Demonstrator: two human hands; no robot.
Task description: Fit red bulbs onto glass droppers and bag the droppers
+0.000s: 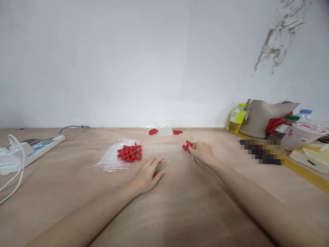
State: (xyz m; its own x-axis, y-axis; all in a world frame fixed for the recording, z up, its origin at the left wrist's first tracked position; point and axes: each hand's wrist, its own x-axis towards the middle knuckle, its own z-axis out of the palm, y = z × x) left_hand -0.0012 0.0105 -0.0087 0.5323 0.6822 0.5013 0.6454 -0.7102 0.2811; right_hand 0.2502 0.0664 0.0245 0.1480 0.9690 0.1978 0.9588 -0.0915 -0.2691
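Head view, from the left: a white cable [24, 161] loops over the edge of a white power strip [52, 144] on the brown tabletop [167, 212]; next come flat clear bags [109, 161], overlapping, with a large heap of red bulbs [130, 152] on their right part; the left hand [149, 175] lies just nearer than the heap, fingers loosely extended and thumb held apart, with nothing seen in its grasp, the fingertips at the near edge of a row of clear tubes [164, 152]; these tubes lie side by side between the heap and a smaller red cluster [188, 145] at the right end; beyond the row, near the wall [128, 61], are 2 little groups of red pieces, a left group [153, 131] and a right group [178, 131], on clear plastic; the right hand [203, 151] is at the smaller red cluster, fingers curled and drawn nearly together; it seems to touch the red ends, though at this size I cannot tell whether it grips any; farther right stand a bottle of yellow liquid [236, 118], a beige container [255, 118], a green-lidded jar [284, 127] beside red material [273, 124], and a white tub [300, 137].
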